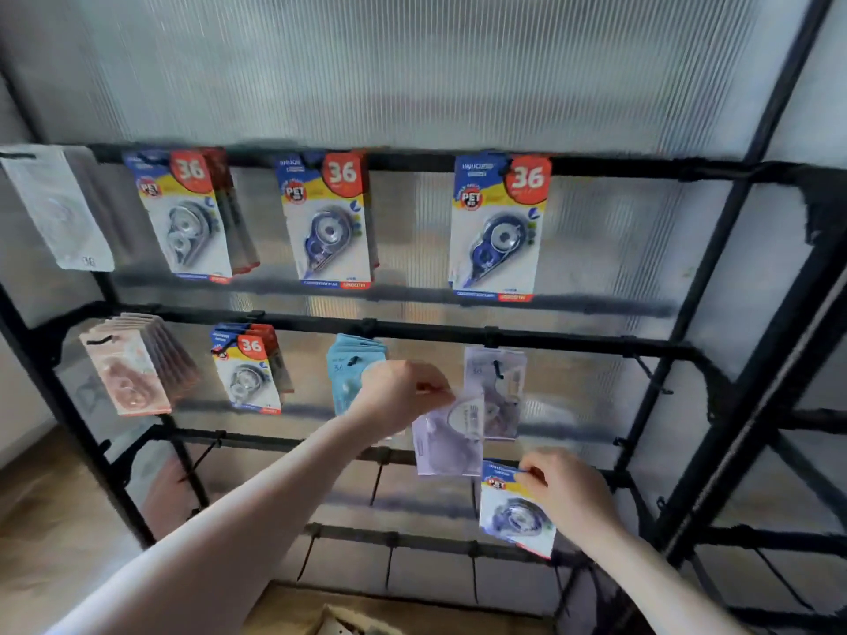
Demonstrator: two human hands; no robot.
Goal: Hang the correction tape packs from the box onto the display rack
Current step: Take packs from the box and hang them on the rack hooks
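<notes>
My left hand pinches the top of a pale lilac correction tape pack, held just left of and below the lilac packs hanging on a hook of the second bar. My right hand pinches the top of a blue-and-white pack marked PET, lower on the black display rack. The box shows only as a cardboard corner at the bottom edge.
Hooks on the top bar carry colourful "36" packs and a white pack. The second bar holds pink packs, a "36" pack and light blue packs. Lower bars have bare hooks.
</notes>
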